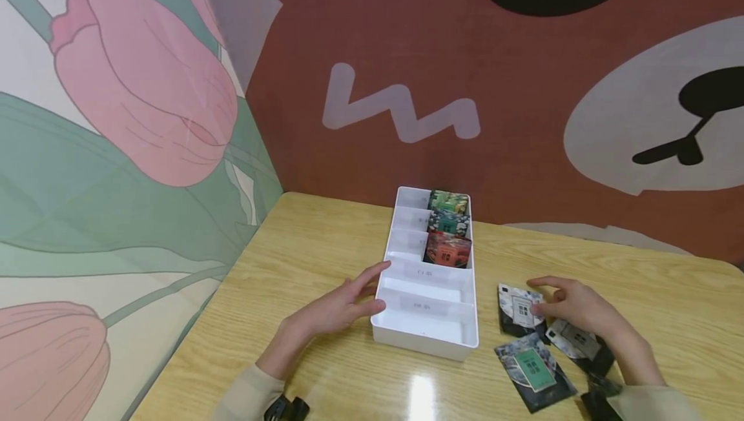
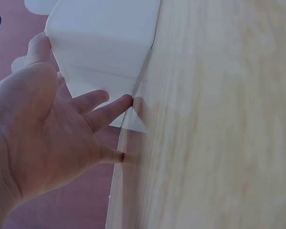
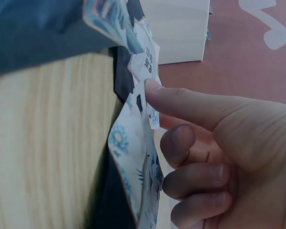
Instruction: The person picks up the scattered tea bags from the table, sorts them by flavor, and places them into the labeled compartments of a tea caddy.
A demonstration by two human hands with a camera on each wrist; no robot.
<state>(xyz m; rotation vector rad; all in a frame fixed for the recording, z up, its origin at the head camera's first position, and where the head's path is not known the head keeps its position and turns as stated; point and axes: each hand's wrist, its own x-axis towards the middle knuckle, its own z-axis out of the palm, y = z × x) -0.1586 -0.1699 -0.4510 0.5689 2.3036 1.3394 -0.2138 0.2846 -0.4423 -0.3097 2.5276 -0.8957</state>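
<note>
— "What does your left wrist view show that the head view misses?"
— "The palm of your left hand (image 1: 340, 305), fingers (image 2: 112, 112) spread wide at the left side of the white tray (image 1: 421, 343), two tips meeting the counter (image 1: 302, 246)."
— "And your right hand (image 1: 575, 305)?"
— "Only its wrist view reveals three curled fingers. Your thumb (image 3: 186, 101) touches the edge of a floral packet (image 3: 126, 133) there, but I cannot tell whether you pinch it. In the head view, your hand is over the far packet (image 1: 520, 312) and middle packet (image 1: 578, 342), right of the tray; the near packet (image 1: 533, 370) lies closest to you."
— "What does your tray hold?"
— "In its three far compartments of five: green packets (image 1: 449, 201), blue packets (image 1: 449, 222), then red packets (image 1: 447, 250)."
</note>
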